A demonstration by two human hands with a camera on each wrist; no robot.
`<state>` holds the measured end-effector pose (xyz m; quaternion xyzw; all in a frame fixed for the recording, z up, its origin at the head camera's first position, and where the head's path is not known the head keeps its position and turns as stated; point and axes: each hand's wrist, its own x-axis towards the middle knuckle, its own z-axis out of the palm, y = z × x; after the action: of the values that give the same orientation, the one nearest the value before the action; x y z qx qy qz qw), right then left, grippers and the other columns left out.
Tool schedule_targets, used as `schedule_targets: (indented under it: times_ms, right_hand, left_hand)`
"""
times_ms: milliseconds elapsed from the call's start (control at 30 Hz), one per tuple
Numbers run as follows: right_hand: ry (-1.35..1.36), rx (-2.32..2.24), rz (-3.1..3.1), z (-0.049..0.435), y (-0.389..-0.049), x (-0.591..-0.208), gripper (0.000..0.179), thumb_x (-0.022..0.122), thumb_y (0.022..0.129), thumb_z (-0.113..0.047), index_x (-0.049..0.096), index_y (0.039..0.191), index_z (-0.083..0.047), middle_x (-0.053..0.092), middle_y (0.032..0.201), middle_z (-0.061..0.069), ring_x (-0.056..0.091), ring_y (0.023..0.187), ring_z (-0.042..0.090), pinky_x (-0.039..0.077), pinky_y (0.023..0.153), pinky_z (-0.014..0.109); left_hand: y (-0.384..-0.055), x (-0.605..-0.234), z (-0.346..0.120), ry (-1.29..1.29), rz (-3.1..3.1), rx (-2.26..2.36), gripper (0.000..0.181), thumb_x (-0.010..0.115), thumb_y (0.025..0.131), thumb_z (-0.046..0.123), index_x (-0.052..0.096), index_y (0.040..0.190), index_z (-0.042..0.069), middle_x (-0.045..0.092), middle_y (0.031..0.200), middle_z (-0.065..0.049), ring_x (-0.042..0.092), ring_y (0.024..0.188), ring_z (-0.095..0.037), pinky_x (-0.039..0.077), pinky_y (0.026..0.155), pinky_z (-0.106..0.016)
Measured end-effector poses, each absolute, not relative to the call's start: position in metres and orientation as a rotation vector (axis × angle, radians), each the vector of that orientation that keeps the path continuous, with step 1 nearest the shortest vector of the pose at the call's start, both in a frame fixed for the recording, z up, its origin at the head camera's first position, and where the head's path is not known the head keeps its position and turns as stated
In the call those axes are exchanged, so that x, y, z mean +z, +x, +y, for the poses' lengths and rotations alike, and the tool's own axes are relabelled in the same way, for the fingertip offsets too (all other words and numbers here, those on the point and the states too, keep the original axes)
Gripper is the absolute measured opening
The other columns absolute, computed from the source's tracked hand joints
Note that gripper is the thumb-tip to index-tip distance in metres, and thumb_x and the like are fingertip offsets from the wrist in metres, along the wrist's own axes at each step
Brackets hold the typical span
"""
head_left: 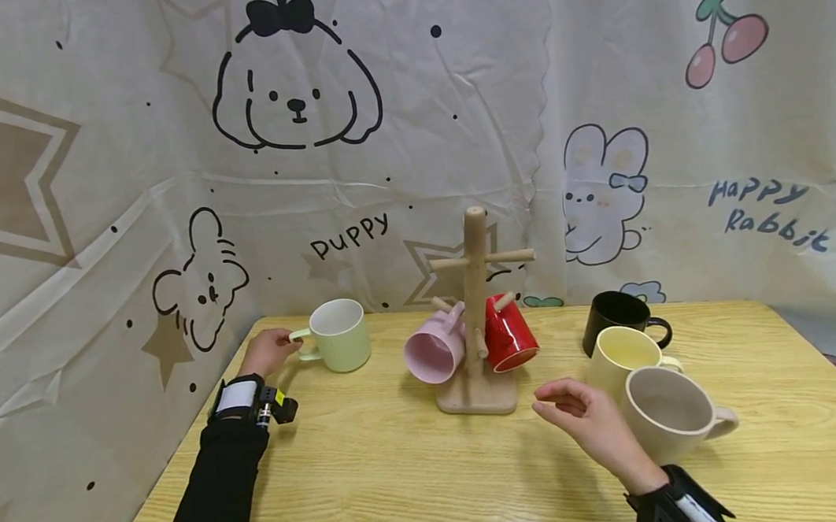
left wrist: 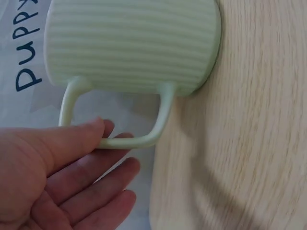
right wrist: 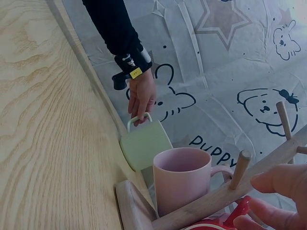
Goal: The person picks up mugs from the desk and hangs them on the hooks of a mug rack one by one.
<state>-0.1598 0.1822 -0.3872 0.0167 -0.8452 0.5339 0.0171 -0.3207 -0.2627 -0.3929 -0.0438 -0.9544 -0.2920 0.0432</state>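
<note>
At the table's back left stands a light green ribbed mug (head_left: 340,340), its handle turned to the left. My left hand (head_left: 272,351) pinches that handle (left wrist: 129,142) between thumb and index finger; the other fingers lie loosely below. My right hand (head_left: 590,425) hovers over the table right of the wooden mug rack (head_left: 476,313), thumb and fingers bent, with nothing between them. On the rack's lower pegs hang a pink mug (head_left: 433,347) at left and a red mug (head_left: 510,335) at right, both tilted mouth down.
Along the right side stand a black mug (head_left: 615,310), a pale yellow mug (head_left: 625,353) and a large beige mug (head_left: 670,413), close beside my right hand. Two upper rack pegs (head_left: 513,256) carry no mug. A printed cloth (head_left: 411,135) hangs behind the table (head_left: 372,468).
</note>
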Motion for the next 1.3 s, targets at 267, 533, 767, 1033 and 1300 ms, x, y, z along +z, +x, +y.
schedule_targets:
  times_ms: [267, 533, 767, 1033, 1300]
  right_hand:
    - [0.051, 1.653, -2.648, 0.182, -0.160, -0.389, 0.030, 0.066, 0.085, -0.021, 0.062, 0.106, 0.001, 0.066, 0.102, 0.009, 0.063, 0.093, 0.014, 0.050, 0.080, 0.022]
    - [0.047, 1.654, -2.659, 0.180, -0.161, -0.391, 0.030, 0.067, 0.084, -0.022, 0.062, 0.105, -0.001, 0.066, 0.102, 0.009, 0.064, 0.093, 0.016, 0.051, 0.082, 0.027]
    - [0.049, 1.675, -2.668, 0.181, -0.162, -0.391, 0.032, 0.065, 0.085, -0.023, 0.061, 0.107, 0.000, 0.066, 0.103, 0.009, 0.063, 0.095, 0.016, 0.051, 0.083, 0.028]
    - [0.069, 1.672, -2.645, 0.185, -0.162, -0.386, 0.030, 0.065, 0.086, -0.022, 0.062, 0.107, -0.001, 0.065, 0.105, 0.011, 0.063, 0.095, 0.015, 0.050, 0.082, 0.024]
    - [0.047, 1.647, -2.638, 0.191, -0.162, -0.379, 0.031, 0.065, 0.086, -0.023, 0.061, 0.108, -0.001, 0.065, 0.106, 0.012, 0.064, 0.095, 0.015, 0.051, 0.082, 0.025]
  left_hand:
    - [-0.316, -0.400, -0.263, -0.155, -2.891, -1.149, 0.026, 0.060, 0.089, 0.021, 0.064, 0.094, -0.004, 0.066, 0.096, -0.017, 0.059, 0.087, -0.020, 0.050, 0.076, -0.033]
    - [-0.305, -0.403, -0.250, 0.045, -2.685, -1.381, 0.034, 0.058, 0.091, 0.024, 0.063, 0.107, -0.005, 0.065, 0.100, -0.015, 0.061, 0.092, -0.019, 0.053, 0.080, -0.027]
    - [-0.282, -0.385, -0.248, 0.032, -2.679, -1.343, 0.037, 0.055, 0.092, 0.025, 0.060, 0.116, -0.003, 0.061, 0.115, -0.022, 0.059, 0.105, -0.029, 0.049, 0.088, -0.035]
    - [-0.257, -0.362, -0.253, -0.146, -2.715, -1.400, 0.040, 0.055, 0.092, 0.025, 0.058, 0.119, -0.004, 0.062, 0.114, -0.022, 0.061, 0.091, -0.005, 0.051, 0.084, -0.028]
    - [-0.241, -0.356, -0.240, -0.272, -2.728, -1.530, 0.038, 0.055, 0.092, 0.024, 0.059, 0.118, -0.004, 0.064, 0.112, -0.019, 0.060, 0.090, 0.002, 0.051, 0.085, -0.031]
